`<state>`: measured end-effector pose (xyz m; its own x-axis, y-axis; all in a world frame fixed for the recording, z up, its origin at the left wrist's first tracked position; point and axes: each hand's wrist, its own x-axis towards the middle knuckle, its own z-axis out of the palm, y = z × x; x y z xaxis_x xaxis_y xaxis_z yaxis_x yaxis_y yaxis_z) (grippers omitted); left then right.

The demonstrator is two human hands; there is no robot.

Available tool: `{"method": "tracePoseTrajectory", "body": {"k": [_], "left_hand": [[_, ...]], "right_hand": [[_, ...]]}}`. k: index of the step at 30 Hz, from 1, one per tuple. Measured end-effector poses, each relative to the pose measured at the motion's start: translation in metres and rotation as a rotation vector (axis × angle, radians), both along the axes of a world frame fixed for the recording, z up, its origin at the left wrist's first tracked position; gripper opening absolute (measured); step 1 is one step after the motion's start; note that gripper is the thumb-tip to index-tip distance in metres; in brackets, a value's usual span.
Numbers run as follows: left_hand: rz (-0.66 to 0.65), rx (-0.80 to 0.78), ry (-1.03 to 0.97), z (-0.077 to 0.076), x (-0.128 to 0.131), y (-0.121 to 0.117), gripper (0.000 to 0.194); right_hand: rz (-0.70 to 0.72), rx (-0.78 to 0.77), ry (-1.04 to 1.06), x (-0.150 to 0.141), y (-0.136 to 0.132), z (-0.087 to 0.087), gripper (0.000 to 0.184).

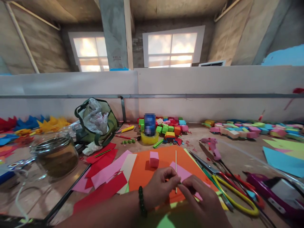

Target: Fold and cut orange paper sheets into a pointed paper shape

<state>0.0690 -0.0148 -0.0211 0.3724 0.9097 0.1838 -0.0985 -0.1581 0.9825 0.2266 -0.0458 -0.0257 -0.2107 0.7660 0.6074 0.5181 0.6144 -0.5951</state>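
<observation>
My left hand (162, 181), with a dark beaded bracelet (142, 200) at the wrist, is closed in a pinch. My right hand (200, 193) meets it fingertip to fingertip, also pinching. Between the fingertips is something tiny, perhaps a greenish scrap, too small to make out. A thin pale wooden stick (176, 158) runs behind the fingers, over orange paper (142, 171); whether it is held cannot be told. Just beyond my left hand sits a pink paper cube (154, 159). Pink paper (181, 172) lies partly under my hands, with green paper (169, 220) nearest me.
Scissors with yellow handles (237, 196), a pink glue gun (213, 148) and a purple device (273, 193) lie right. Left are red paper (102, 193), a glass jar (55, 156) and a green bag (97, 123). Coloured cubes (168, 128) and yellow tape (149, 138) stand behind.
</observation>
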Motion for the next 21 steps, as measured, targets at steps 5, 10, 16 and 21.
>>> {"method": "tracePoseTrajectory", "body": {"k": [5,10,16,21], "left_hand": [[-0.050,-0.055,-0.010,0.0006,0.0000,0.0003,0.044],[-0.002,0.033,0.030,0.0031,-0.0007,-0.0022,0.037],[0.020,0.051,0.025,0.0023,-0.0007,-0.0041,0.037],[-0.039,-0.069,-0.047,0.0058,-0.0006,-0.0041,0.044]], "right_hand": [[0.009,0.021,-0.082,0.0003,0.0006,-0.0020,0.025],[0.008,0.036,-0.108,0.0009,-0.0008,0.0005,0.022],[0.026,0.109,-0.148,0.0054,0.0018,-0.0014,0.022],[-0.019,0.137,-0.114,0.0043,0.0016,-0.0006,0.019]]}}
